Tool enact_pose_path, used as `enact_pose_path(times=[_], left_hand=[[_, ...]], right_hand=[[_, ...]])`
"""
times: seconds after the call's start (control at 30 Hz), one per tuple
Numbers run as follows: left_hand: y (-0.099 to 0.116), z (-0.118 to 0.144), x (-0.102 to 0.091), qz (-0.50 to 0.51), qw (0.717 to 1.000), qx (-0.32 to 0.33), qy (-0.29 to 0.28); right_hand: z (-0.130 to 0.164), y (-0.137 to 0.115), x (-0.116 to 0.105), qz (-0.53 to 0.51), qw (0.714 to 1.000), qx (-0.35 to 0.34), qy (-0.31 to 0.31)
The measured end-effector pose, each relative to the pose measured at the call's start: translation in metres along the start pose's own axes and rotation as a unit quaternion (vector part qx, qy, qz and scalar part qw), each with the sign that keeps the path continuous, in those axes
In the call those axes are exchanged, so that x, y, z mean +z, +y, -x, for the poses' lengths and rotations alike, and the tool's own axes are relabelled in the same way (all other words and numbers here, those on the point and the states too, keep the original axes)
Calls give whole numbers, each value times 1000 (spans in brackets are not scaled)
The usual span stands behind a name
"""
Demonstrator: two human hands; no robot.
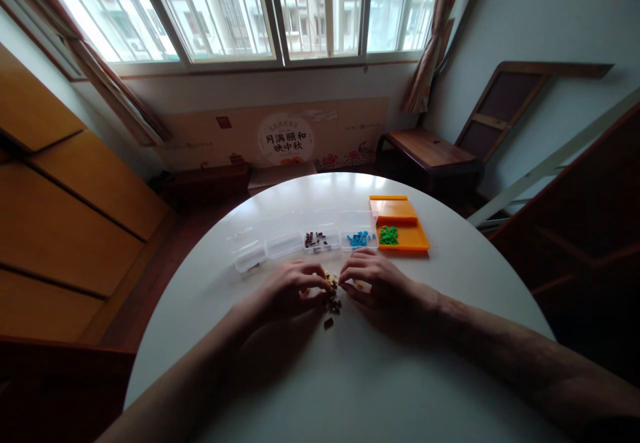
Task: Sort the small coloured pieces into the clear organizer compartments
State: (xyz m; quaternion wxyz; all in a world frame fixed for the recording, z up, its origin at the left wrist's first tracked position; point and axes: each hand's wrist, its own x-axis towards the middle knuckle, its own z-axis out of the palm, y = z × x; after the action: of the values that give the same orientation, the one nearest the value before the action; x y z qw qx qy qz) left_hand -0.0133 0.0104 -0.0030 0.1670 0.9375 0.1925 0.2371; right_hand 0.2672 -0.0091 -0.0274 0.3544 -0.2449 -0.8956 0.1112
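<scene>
A small pile of brown and yellow pieces (333, 306), like tiny building bricks, lies on the white table between my hands. My left hand (293, 286) reaches in from the left, its fingers bent and its thumb and index fingertips drawn together at the pile's edge. Facing it, my right hand (375, 276) is curled with its fingertips close together at the pile's right side. Whatever either hand pinches is too small to make out. One larger dark piece (329, 323) lies just nearer to me. Some yellow bits show beneath the fingers.
Beyond my hands stands a row of clear plastic boxes (285, 246); one holds dark brown pieces (315, 237), another blue pieces (359, 239). At the right end, an orange tray (415, 236) holds green pieces (389, 235). The round white table (425, 376) has a wooden stool (430, 148) behind it.
</scene>
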Motion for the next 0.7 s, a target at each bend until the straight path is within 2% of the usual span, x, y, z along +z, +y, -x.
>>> enact_pose_path(times=[0.17, 0.47, 0.7], left_hand=[[6, -3, -1, -18, 1000, 5, 10], [2, -2, 1, 14, 1000, 15, -9], [7, 0, 5, 33, 999, -9, 3]], right_hand=[[0, 0, 0, 0, 1000, 0, -5], [1, 3, 2, 5, 1000, -3, -8], [1, 2, 0, 17, 1000, -6, -21]])
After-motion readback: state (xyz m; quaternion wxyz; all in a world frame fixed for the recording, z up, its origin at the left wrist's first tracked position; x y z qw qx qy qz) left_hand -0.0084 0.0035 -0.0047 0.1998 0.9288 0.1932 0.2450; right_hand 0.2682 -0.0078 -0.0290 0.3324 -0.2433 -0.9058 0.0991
